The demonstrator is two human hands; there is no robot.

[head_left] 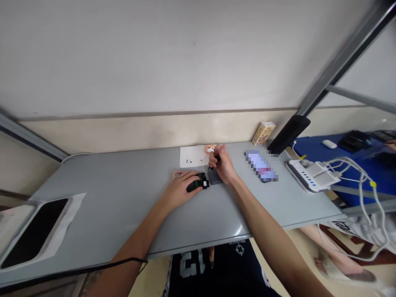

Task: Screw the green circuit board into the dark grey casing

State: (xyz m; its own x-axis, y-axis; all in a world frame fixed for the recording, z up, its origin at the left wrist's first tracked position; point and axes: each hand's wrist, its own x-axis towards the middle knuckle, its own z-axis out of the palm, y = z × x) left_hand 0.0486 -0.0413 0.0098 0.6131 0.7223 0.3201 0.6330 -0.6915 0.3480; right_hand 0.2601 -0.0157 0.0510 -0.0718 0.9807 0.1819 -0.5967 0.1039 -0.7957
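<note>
My left hand (181, 187) rests on the grey table (123, 206) and grips a small black device (198, 184) with a greenish mark on it. My right hand (223, 165) holds a thin dark tool (214, 164), its tip pointing down towards a small grey box (214, 177) that lies just right of the black device. Behind the hands lies a white sheet of paper (193, 156) with a few tiny dark parts on it.
A phone (261, 166) lies right of my hands. A white power strip (309, 175) with plugs and cables sits at the right edge. A small yellow carton (263, 133) stands by the wall. A black-screened device (34, 233) on white wrapping lies far left. Another person's legs show at the lower right.
</note>
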